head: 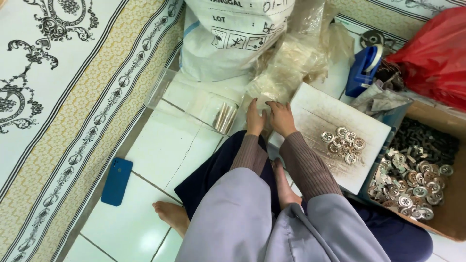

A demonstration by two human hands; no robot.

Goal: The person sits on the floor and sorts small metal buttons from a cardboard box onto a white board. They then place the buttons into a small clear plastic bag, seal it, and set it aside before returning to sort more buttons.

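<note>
Both hands together, fingers on clear bag, orientation unclear

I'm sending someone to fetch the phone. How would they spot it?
Start at the patterned mat along the white tiled floor. Beside its edge, left of the seated person's bare foot, lies the phone: the only flat, solid blue rectangle there.

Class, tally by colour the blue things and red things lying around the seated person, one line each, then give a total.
Blue: 2, the phone on the floor tiles and the tape dispenser.
Red: 1, the plastic bag.
Total: 3
</note>
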